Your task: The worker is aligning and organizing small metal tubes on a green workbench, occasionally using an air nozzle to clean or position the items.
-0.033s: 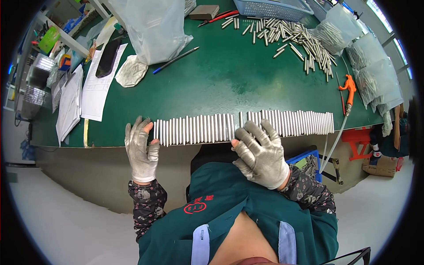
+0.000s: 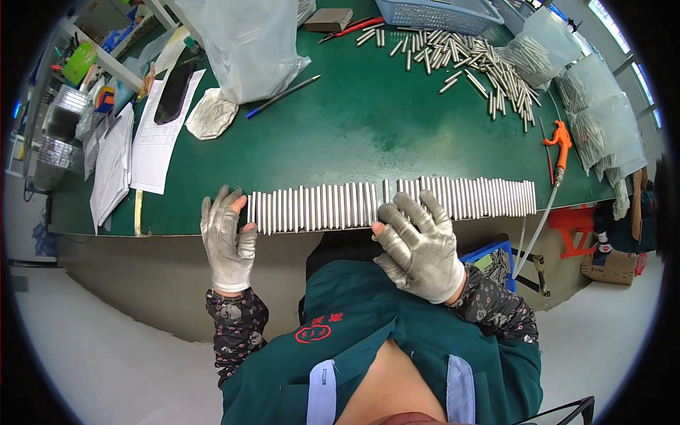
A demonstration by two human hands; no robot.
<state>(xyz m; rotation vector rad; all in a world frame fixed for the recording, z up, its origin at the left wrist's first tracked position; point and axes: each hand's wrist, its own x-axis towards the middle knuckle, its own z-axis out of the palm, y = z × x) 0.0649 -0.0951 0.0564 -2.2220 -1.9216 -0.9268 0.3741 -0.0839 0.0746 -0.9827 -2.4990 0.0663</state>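
A long row of slim metal pins (image 2: 312, 207) lies side by side along the near edge of the green table. My left hand (image 2: 228, 237), in a grey-stained white glove with bare thumb and index tips, rests at the row's left end, its fingers stretched out. Over the row, right of its middle, my right hand (image 2: 423, 248) lies spread in a similar glove, fingertips on or just above the pins. Beside its index finger, one pin (image 2: 387, 190) stands a little apart, with narrow gaps on both sides. The lower ends of the pins under my right hand are hidden.
A loose pile of pins (image 2: 489, 67) lies at the back right, near a blue basket (image 2: 439, 15) and bags of pins (image 2: 591, 85). An orange air gun (image 2: 559, 138) sits at right. A pen (image 2: 283, 97), phone (image 2: 173, 92) and papers (image 2: 152, 159) lie left.
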